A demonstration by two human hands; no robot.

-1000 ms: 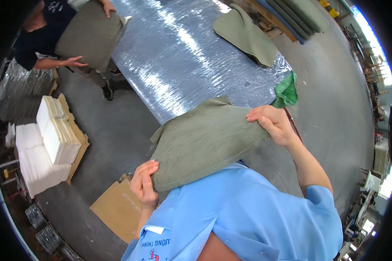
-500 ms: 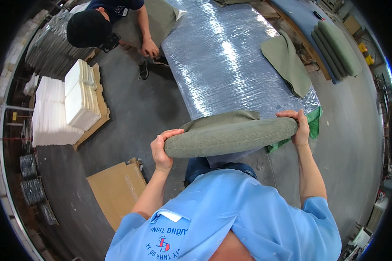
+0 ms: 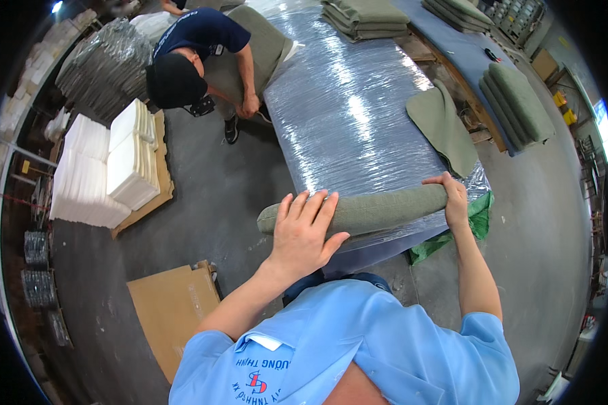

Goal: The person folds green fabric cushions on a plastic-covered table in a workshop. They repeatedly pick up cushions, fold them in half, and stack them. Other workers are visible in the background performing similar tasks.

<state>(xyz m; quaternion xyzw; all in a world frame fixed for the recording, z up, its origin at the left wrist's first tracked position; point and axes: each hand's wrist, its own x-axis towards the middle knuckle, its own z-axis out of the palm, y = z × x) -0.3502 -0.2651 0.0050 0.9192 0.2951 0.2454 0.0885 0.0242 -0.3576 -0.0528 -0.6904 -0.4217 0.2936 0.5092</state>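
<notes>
A grey-green fabric cushion is held on edge in front of me, over the near end of a film-wrapped table. My left hand lies across the cushion's left part, fingers spread flat over its edge and thumb stretched out. At the other end, my right hand grips the cushion's right corner, with the thumb along the top. A limp piece of the same green fabric lies on the table beyond my right hand.
Green cushions are stacked at the table's far end and on a blue-topped bench at right. A co-worker bends over green fabric at the far left. White foam blocks, flattened cardboard and green sheeting are around.
My left hand has shifted from the cushion's left end onto its face, fingers now spread. The cushion has turned more edge-on. My right hand stays at its end. The view has tilted up slightly.
</notes>
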